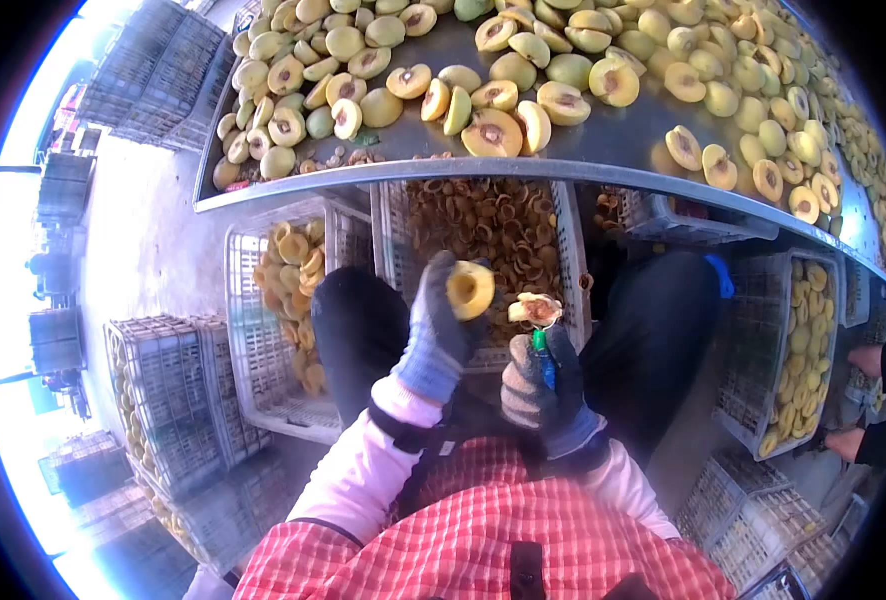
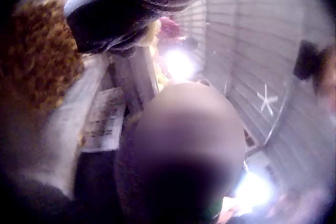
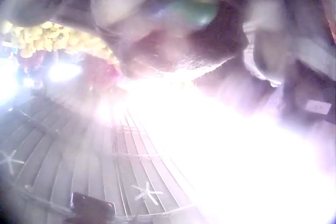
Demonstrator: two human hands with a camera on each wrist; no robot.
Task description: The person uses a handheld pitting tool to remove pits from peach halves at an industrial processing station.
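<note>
In the head view the gloved left hand (image 1: 437, 325) holds a yellow fruit half (image 1: 470, 290) with a hollow centre, cut side up. Just right of it, the gloved right hand (image 1: 551, 390) grips a tool with a green and blue handle (image 1: 544, 362). On the tool's tip lies a brown pit with pale flesh (image 1: 535, 309), apart from the fruit half. The left wrist view shows part of a dark glove (image 2: 131, 11), its fruit barely visible. Glare covers much of the right wrist view, where the green handle (image 3: 191, 13) shows blurred in the glove.
A metal table (image 1: 393, 172) bearing many halved fruits spans the front. Below it stand a crate of brown scraps (image 1: 493, 235) and, to its left, a crate of yellow halves (image 1: 293, 420). Another filled crate (image 1: 763, 445) is at the right, near another person's hands (image 1: 845, 445). Stacked crates (image 1: 168, 390) stand left.
</note>
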